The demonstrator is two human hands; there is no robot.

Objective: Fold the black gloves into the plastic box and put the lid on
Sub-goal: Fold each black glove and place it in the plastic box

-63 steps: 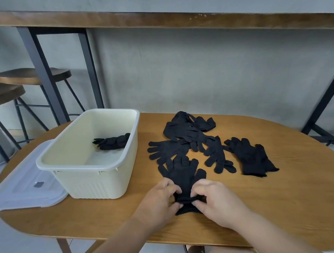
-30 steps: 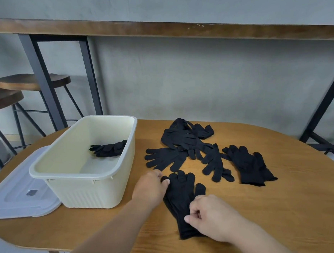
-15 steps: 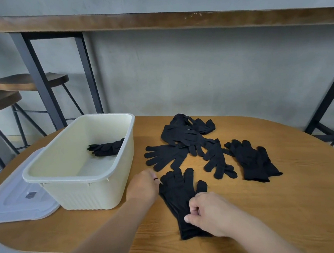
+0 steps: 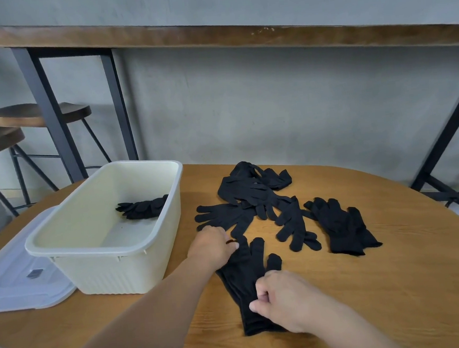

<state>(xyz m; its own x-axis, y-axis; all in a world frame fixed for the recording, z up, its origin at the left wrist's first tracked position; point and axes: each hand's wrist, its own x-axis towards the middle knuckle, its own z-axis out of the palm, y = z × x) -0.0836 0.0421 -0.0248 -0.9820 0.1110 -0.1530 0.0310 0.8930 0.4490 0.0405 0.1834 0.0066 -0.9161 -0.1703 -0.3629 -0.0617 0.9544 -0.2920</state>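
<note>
- Both hands work one flat knit black glove (image 4: 245, 279) near the worktop's front edge: left hand (image 4: 212, 248) pinching its fingertips, right hand (image 4: 280, 296) pinching the cuff.
- Ribbed cream plastic box (image 4: 101, 269) holds a folded glove (image 4: 143, 208).
- Translucent lid (image 4: 14, 284) lies at the left edge of the rounded wooden worktop (image 4: 396, 284).

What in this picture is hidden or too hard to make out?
Head view only:
- Left hand fingertips: curled under at the near glove; grip unclear.
- Glove pile: overlapping, count unclear.
- Lid: partly behind the plastic box, cut off by the left edge.
- Lid's small dark mark: too small.
- Box's near floor: hidden by its wall.
</note>
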